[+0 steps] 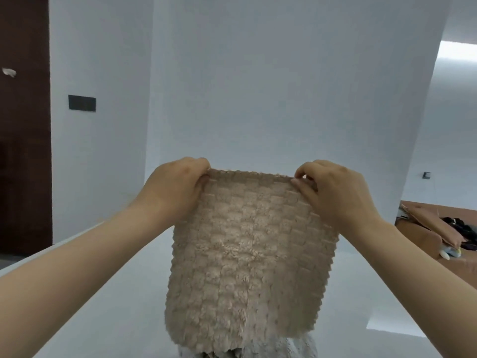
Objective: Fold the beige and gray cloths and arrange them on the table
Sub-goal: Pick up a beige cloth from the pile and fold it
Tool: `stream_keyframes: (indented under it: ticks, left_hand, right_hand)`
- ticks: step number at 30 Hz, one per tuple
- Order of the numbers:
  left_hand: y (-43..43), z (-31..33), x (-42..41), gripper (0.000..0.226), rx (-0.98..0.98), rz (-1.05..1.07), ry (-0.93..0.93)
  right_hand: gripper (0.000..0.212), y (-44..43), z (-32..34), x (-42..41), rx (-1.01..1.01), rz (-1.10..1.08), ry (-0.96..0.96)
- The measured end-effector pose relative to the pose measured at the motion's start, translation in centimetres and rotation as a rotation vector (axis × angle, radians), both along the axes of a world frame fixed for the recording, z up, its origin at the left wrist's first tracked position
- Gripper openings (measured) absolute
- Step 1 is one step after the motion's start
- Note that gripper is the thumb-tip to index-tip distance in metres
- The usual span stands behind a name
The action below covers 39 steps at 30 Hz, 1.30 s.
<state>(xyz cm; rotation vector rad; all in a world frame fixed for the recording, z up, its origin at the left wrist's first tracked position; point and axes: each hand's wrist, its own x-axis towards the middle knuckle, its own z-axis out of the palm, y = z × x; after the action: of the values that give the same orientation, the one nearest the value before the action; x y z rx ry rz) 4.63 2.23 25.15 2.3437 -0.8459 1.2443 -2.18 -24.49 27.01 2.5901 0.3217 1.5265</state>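
Here, the left hand (175, 188) and right hand (333, 189) each pinch a top corner of the beige cloth (247, 259), suspending it flat above the white table (108, 293) and gray cloth (307, 347), presumably to align edges for folding.

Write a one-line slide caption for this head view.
A beige cloth hangs from its top corners, pinched by the left hand and right hand, above a gray cloth on the table.

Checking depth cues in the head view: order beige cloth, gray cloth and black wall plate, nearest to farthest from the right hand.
1. beige cloth: its top corner pinched by the right hand.
2. gray cloth: on the table, below.
3. black wall plate: far wall, left.
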Motion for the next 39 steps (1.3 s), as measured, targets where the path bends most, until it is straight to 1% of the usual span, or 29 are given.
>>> stream_keyframes:
  ticks: [10,13,15,19,21,26,33,34,37,39]
  left_hand:
    - [0.4,0.0,1.9,0.027,-0.051,-0.006,0.034]
    - [0.1,0.1,1.7,0.042,-0.136,-0.046,0.114]
    - [0.1,0.1,1.7,0.048,-0.215,-0.086,0.188]
    - [-0.1,-0.2,1.6,0.05,-0.303,-0.134,0.291]
    - [-0.2,-0.4,1.4,0.051,-0.35,-0.16,0.334]
    - [-0.8,-0.7,1.5,0.05,-0.388,-0.211,0.407]
    - [-1.8,-1.8,1.9,0.041,-0.441,-0.369,0.568]
    - [-1.9,-1.8,1.8,0.038,-0.456,-0.407,0.588]
    - [-2.4,-1.4,1.5,0.016,-0.536,-0.478,0.583]
    - [-2.7,-1.1,1.4,0.012,-0.577,-0.503,0.568]
  right_hand:
    - [0.024,-0.9,-0.3,1.9,0.076,-0.051,0.125]
    - [0.013,-1.0,-0.3,2.4,0.218,0.053,0.23]
    - [0.005,-0.6,-0.2,2.6,0.298,0.135,0.3]
    - [0.006,0.5,-0.4,2.7,0.444,0.293,0.33]
    - [0.007,1.2,-0.3,2.8,0.523,0.361,0.376]
    - [0.009,2.6,-0.2,2.9,0.64,0.453,0.493]
    - [0.013,3.0,-0.6,3.0,0.829,0.521,0.635]
    - [0.016,3.0,-0.6,3.0,0.851,0.55,0.667]
    - [0.024,2.8,-0.4,2.9,0.953,0.656,0.768]
    - [0.028,2.8,-0.2,2.9,0.943,0.677,0.784]
